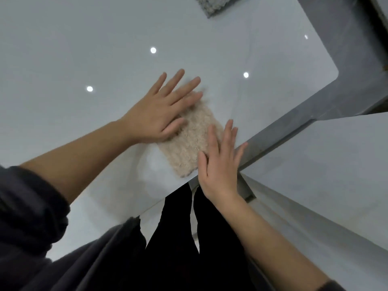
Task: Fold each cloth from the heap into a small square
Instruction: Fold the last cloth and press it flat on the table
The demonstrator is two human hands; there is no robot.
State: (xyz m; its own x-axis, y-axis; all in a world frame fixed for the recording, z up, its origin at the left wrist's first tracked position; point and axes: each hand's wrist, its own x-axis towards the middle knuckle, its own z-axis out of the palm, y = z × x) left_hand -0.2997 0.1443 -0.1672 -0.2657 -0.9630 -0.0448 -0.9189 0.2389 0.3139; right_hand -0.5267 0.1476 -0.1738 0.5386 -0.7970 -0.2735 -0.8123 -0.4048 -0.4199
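A beige fluffy cloth (192,141) lies folded into a narrow rectangle on the glossy white table (84,49), close to its near right edge. My left hand (161,111) lies flat with straight, spread fingers on the cloth's far left part. My right hand (220,162) presses flat on the cloth's near right part, its fingers straight and reaching past the table edge. Both hands hold nothing. A grey textured cloth (212,4) shows at the top edge of the table, partly cut off by the frame.
A second white table surface (336,164) stands to the right, separated by a grey floor gap (294,127). My dark sleeves and dark trousers (178,238) fill the bottom of the view. Ceiling lights reflect on the tabletop.
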